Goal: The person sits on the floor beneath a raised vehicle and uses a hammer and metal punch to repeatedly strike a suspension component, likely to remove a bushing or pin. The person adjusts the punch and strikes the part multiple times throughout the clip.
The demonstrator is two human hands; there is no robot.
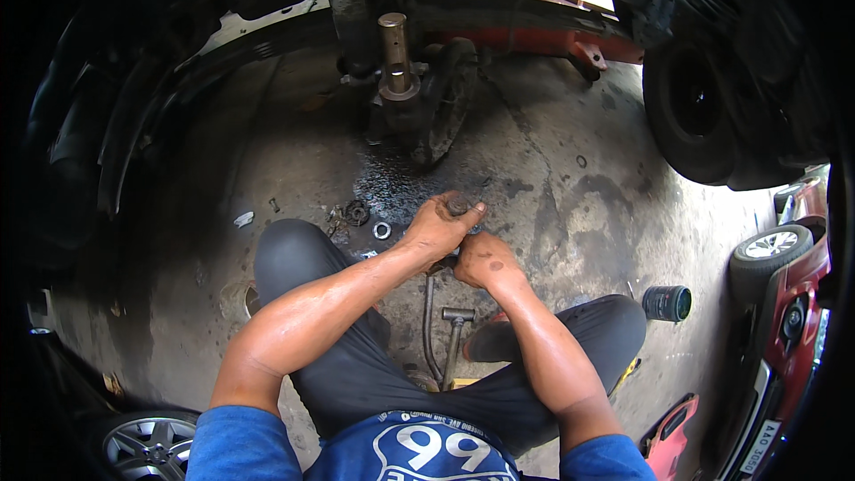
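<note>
Close together above the floor, both my hands are closed. My left hand (438, 230) is wrapped round a dark, greasy, round-ended part (458, 206), its top showing between thumb and fingers. Right beside and just below it, my right hand (487, 260) forms a fist, and whatever it grips is hidden. On the oily concrete left of my hands lie a bright metal ring (382, 231) and a dark, greasy bearing-like ring (357, 212). A bent metal bar (429, 330) and a T-shaped metal tool (457, 319) lie between my legs.
Ahead, a shiny metal post (394, 49) rises from a dark hub under a vehicle. A tyre (699, 98) hangs at the right. A dark can (668, 304) stands beside my right knee. Further right is a red car (797, 303); an alloy wheel (151, 445) sits lower left.
</note>
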